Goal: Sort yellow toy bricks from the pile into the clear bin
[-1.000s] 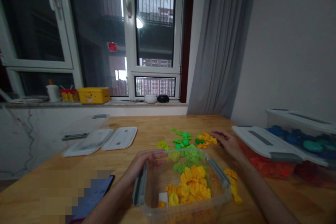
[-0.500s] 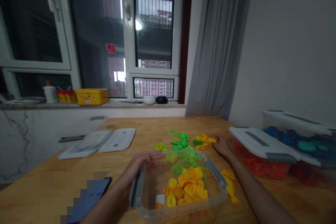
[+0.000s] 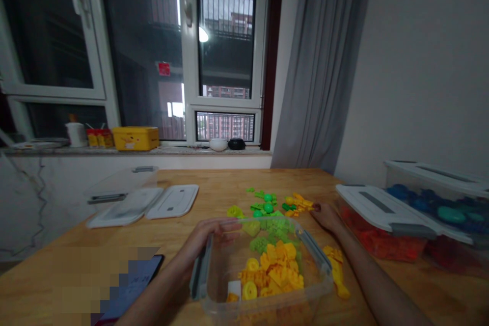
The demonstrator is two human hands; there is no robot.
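Spanning the lower view, a wooden table (image 3: pixel 221 178); clock readings taken from the clear bin. At 2 to 3 o'clock, box with blue pieces (image 3: pixel 435 172) and, nearer, box with red pieces (image 3: pixel 412 232), both lidded. Clear bin (image 3: pixel 323 288), lidless, sits nearest the wearer; yellow pieces (image 3: pixel 282 267) heaped inside. At 9 o'clock, phone (image 3: pixel 132 282). Left hand (image 3: pixel 210 234) is at the bin's far-left corner, 10 to 11 o'clock, fingers laid along the far wall; thumb hidden, so pinch cannot be told. Right hand (image 3: pixel 324 215) is at 1 to 2 o'clock, beyond the bin, fingers curled inward. Orange pieces (image 3: pixel 302 204) lie on the table at 9 o'clock from its fingertips, at or just beside them; contact and pinch cannot be told. Green pieces (image 3: pixel 268 207), farther from that hand, lie around 12 o'clock.
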